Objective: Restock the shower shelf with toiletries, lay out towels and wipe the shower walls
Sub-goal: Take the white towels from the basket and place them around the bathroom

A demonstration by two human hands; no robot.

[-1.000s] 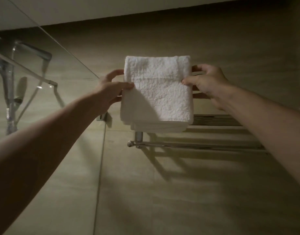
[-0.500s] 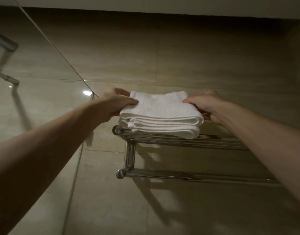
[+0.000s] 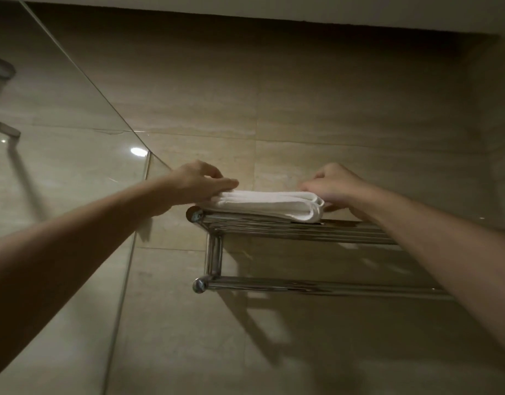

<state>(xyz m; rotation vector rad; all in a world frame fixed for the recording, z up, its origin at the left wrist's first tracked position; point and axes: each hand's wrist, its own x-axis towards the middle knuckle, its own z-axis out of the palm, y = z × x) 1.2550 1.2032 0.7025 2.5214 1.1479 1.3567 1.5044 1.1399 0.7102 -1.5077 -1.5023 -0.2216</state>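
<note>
Lying flat on the top tier of a wall-mounted chrome tube rack (image 3: 288,228), the folded white terry towel (image 3: 268,205) sits toward the rack's left end, its rounded fold facing right and its layered edges stacked evenly. The left hand (image 3: 198,182) rests on the towel's left end, thumb stretched out straight along the top surface and the other fingers bent over the far edge, so it looks to be pressing the cloth down rather than pinching it. The right hand (image 3: 335,183) is at the towel's right end, just beside the rounded fold; it is blurred, its fingers curl downward behind the fold, and whether they actually grip the towel cannot be told. Both bare forearms reach up from the lower corners of the view. Below the top tier a single chrome bar (image 3: 316,286) runs along the rack's lower level, joined to it by a short upright post at the left. Beige stone-look wall tiles (image 3: 331,109) fill the background, and a clear glass shower panel (image 3: 60,166) stands at the left, meeting the wall just left of the rack
</note>
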